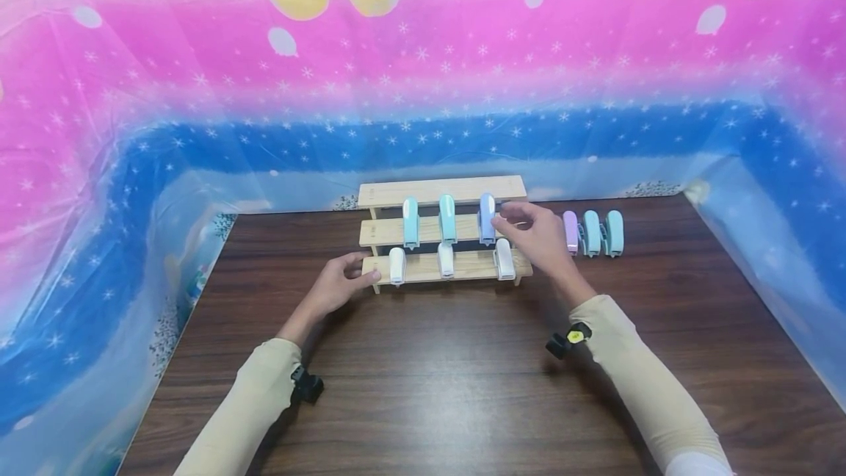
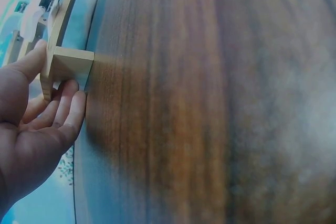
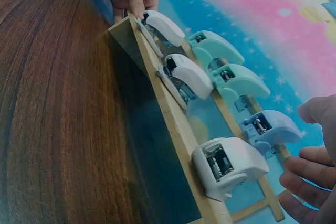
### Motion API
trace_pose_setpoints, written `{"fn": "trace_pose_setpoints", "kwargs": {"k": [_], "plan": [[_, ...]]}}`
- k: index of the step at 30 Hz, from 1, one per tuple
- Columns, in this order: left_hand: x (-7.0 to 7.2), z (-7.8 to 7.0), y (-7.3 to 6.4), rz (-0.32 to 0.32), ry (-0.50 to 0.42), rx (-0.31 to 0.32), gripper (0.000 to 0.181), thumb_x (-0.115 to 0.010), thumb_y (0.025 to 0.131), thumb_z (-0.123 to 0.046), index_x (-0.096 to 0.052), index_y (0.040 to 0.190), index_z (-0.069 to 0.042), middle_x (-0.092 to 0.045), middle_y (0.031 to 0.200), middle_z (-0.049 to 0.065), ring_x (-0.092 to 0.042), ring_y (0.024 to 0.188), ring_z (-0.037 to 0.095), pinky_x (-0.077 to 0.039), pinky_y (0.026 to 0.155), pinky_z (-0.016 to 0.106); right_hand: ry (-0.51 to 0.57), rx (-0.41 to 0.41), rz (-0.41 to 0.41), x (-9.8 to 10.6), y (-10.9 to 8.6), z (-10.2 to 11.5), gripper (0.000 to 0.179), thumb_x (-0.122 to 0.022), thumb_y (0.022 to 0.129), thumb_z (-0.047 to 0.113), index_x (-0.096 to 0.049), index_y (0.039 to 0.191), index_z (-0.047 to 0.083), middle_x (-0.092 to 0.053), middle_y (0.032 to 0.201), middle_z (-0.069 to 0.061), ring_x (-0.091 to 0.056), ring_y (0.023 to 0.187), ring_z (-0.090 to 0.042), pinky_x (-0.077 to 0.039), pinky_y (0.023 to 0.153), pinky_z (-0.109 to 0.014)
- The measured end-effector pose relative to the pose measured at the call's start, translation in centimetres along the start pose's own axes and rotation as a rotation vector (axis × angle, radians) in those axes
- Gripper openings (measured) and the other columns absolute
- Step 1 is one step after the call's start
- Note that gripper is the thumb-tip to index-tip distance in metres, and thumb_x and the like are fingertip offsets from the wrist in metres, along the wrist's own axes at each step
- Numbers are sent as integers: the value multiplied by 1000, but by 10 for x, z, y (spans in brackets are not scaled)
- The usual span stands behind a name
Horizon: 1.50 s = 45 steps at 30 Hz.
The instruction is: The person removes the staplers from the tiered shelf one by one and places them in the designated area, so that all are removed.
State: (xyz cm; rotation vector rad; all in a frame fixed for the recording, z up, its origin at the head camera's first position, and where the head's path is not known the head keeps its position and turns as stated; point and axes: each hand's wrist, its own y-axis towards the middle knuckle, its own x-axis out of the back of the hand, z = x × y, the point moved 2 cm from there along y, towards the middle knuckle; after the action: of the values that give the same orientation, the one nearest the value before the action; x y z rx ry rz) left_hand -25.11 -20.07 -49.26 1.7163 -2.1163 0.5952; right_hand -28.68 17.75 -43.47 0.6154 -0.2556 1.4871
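A three-tier wooden rack [image 1: 423,268] stands on the table. My left hand [image 1: 338,285] holds the left end of its lowest tier, thumb on top and fingers beneath, as the left wrist view shows. On the middle tier sit two mint-green staplers [image 1: 447,217] and a periwinkle-blue stapler [image 1: 487,219]. Three white staplers [image 3: 231,163] stand along the lowest tier. Beside the blue stapler is my right hand [image 1: 538,237], its fingers spread; in the right wrist view a gap shows between the fingers [image 3: 310,174] and that stapler.
To the right of the rack, a lilac stapler [image 1: 570,232] and two more mint-green staplers [image 1: 614,233] stand in a row on the dark wooden table [image 1: 429,388]. A patterned cloth [image 1: 423,145] hangs behind and along both sides. The top tier [image 1: 443,191] holds nothing.
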Motion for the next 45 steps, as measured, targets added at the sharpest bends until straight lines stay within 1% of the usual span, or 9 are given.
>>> {"fn": "trace_pose_setpoints", "kwargs": {"k": [5,12,20,27,31,38,45], "plan": [[-1,1,0,-4,-3,1,68,-72,97,-39,-50,149,-2,-54,146,25,-57,130,40,-50,105,54,-33,14,-2,-4,0,0,57,-74,89,57,-72,127,15,-75,119,-7,-72,98,-24,-57,82,-43],[-1,2,1,-11,-15,4,68,-73,96,-39,-50,149,-2,-53,147,24,-57,130,41,-50,105,53,-10,16,23,-8,2,-3,58,-75,88,57,-72,127,13,-76,109,-9,-72,97,-24,-58,83,-43],[0,2,1,-12,-18,-4,68,-73,96,-38,-50,149,-1,-52,149,23,-58,129,40,-50,104,53,-5,54,45,-12,3,-1,61,-77,88,54,-71,125,6,-76,108,-13,-73,97,-26,-60,83,-45],[-1,1,1,-5,-26,-15,67,-73,97,-36,-50,148,0,-58,141,24,-60,127,39,-52,103,52,-39,61,24,-16,2,1,60,-77,86,58,-74,119,8,-77,103,-9,-73,93,-23,-60,81,-43],[-2,0,1,-8,-23,-9,67,-73,97,-36,-50,148,0,-58,142,23,-60,126,39,-52,102,52,-61,69,15,-16,2,3,57,-77,87,56,-75,117,8,-77,101,-8,-72,92,-22,-60,80,-43],[0,1,0,-10,-8,3,69,-73,96,-39,-49,149,-1,-50,150,23,-57,130,40,-50,105,53,-85,54,8,-17,1,6,50,-77,88,52,-75,114,9,-77,101,-8,-72,92,-23,-59,79,-43],[0,-1,-1,-9,-10,0,68,-73,96,-38,-50,149,-1,-52,147,24,-57,129,40,-50,105,53,-88,32,1,-18,1,8,47,-78,87,49,-75,112,10,-77,100,-8,-72,92,-23,-59,78,-43]]}}
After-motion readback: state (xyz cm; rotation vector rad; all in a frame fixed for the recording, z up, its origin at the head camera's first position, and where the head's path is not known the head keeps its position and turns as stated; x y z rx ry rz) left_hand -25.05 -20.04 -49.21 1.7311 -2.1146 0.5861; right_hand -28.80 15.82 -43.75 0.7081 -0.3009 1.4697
